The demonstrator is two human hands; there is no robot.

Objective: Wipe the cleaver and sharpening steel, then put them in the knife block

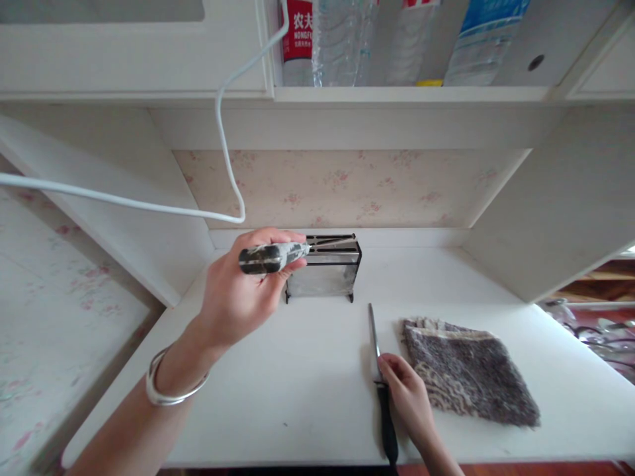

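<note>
Right now one knife (276,257) with a mottled black-and-white handle is being held over the knife block (325,266), its blade pointing toward the slots at the top of the block and the tip seeming to reach one of them; whether it is actually inside a slot is too fine to tell. Judging from how things are lying, this knife is close to being seated in the block, while a second knife (380,377) with a black handle is lying flat on the white tabletop (297,370), so roughly half of the work appears to be outstanding.

The left hand (238,291) is closing firmly around the mottled handle, fingers wrapped over it and thumb underneath, holding the knife level just above and to the left of the block. A silver bangle (171,390) is sitting on that wrist.

The right hand (407,396) is resting low on the tabletop, fingers loosely curled and touching the black-handled knife where blade meets handle. It is not yet lifting it; the blade is lying flat, pointing away toward the block, and the grip looks light rather than clamped.

Just right of that hand a folded brown patterned cloth (466,373) is lying flat. A white cable (223,132) is hanging down in front of the shelf above, where water bottles (342,39) are standing.
</note>
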